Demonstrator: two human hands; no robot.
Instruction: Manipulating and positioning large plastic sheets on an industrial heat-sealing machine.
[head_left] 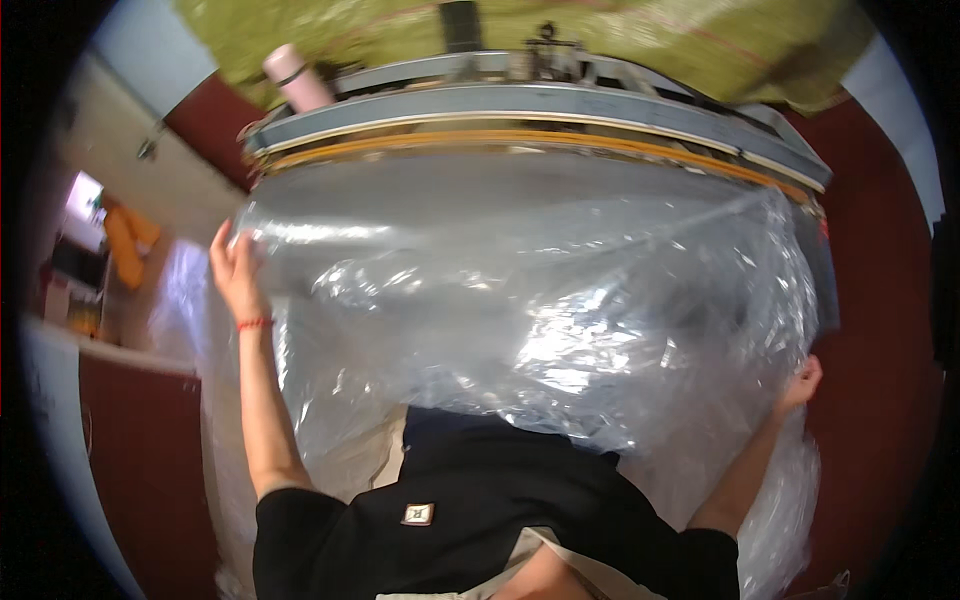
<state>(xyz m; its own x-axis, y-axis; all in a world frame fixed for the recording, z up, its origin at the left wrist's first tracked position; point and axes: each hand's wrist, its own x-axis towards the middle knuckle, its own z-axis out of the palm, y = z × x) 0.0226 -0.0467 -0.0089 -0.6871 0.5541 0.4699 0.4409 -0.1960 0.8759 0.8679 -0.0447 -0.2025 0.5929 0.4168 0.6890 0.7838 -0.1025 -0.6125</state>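
A wide clear plastic sheet (450,260), creased and shiny, spreads across the middle of the view from a long machine frame down to my body. At the sheet's left edge is my left hand (236,275), raised, its fingers stretched upward and apart, with a red band on the wrist. Lower down on the opposite side, my right hand (800,385) is closed on the sheet's bunched right edge. Its fingertips are partly hidden. More loose film hangs beside and below both forearms.
The machine's grey metal beam (480,103) and an orange strip (500,137) run along the far side. A pink bottle (297,78) stands at its left end. Yellow-green woven sheeting (650,45) lies behind. A dark red wall (880,250) stands at right, a door (150,140) at left.
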